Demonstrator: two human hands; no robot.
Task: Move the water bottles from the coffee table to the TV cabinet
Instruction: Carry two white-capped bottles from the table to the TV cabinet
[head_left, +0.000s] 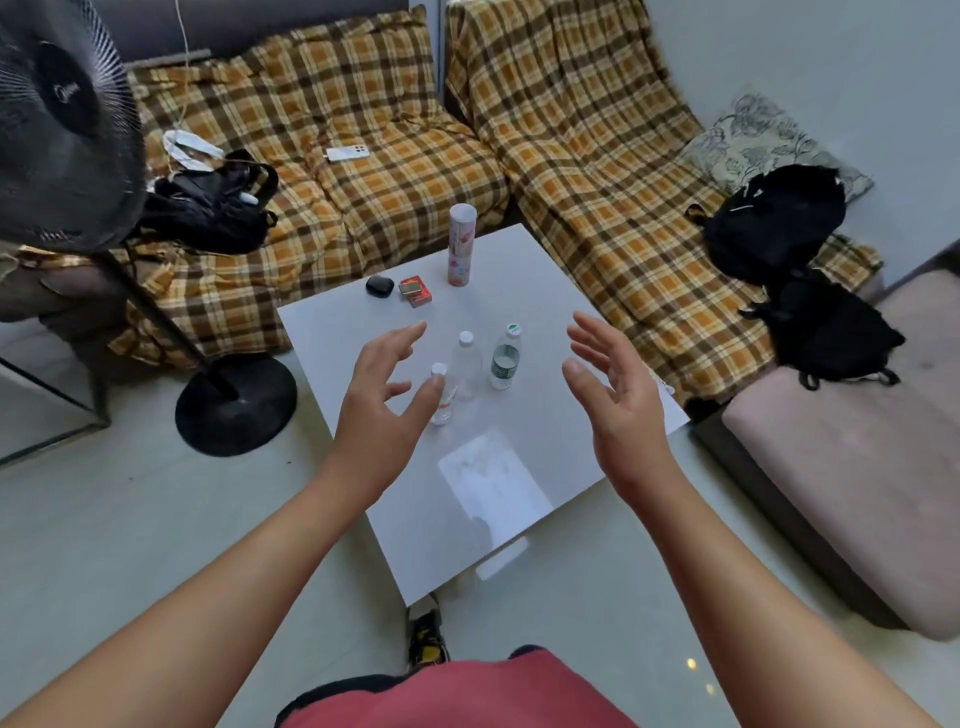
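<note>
Three clear water bottles stand upright on the white coffee table (545, 322). The nearest one, with a white cap and red label (442, 400), is partly behind my left thumb. A white-capped bottle (466, 364) stands in the middle. A green-labelled bottle (505, 359) with a green-and-white cap is on the right. My left hand (387, 395) hovers open just left of the nearest bottle, fingers spread. My right hand (613, 395) hovers open to the right of the bottles, holding nothing. The TV cabinet is not in view.
A tall pink cylinder (461, 244), a black earbud case (380, 285) and a red box (414, 291) stand at the table's far side. A plaid-covered sofa (395, 171) wraps behind. A standing fan (67, 130) is at left, with black backpacks (779, 223) on the right.
</note>
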